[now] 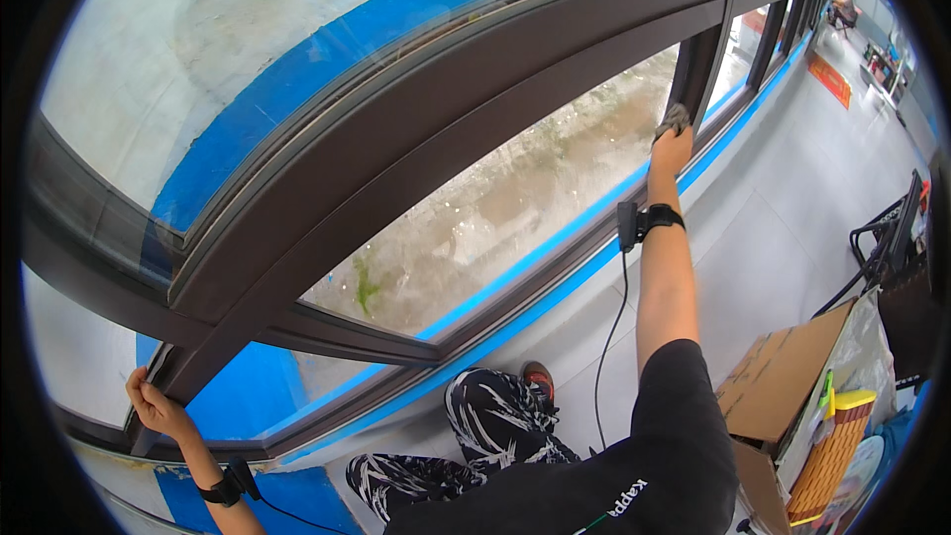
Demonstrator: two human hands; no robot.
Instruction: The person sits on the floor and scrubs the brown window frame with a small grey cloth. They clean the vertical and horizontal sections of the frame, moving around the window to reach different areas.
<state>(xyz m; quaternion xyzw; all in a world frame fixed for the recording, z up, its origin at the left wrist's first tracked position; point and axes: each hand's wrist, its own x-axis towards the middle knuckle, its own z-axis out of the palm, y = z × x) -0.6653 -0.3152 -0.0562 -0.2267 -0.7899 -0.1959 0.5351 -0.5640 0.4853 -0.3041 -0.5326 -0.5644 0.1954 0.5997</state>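
Observation:
My right hand [672, 148] is closed around a crumpled grey cloth [674, 121], which lies against the dark brown upright of the window frame [695, 78]. Beside it is the lower glass pane [505, 200], with wet-looking ground and some green growth seen through it. Far to the left, my left hand [154, 405] is at the edge of another brown frame member [200, 364], its fingers curled around that edge. Whether it holds anything else cannot be seen. Each wrist wears a black strap with a small cabled device.
An open cardboard box [787, 371] stands at the lower right, near a yellow and brown woven-look item [836, 453] and a plastic bag. A black folding chair [888, 238] is behind them. Further off are a red mat [829, 80] and a seated person [843, 9].

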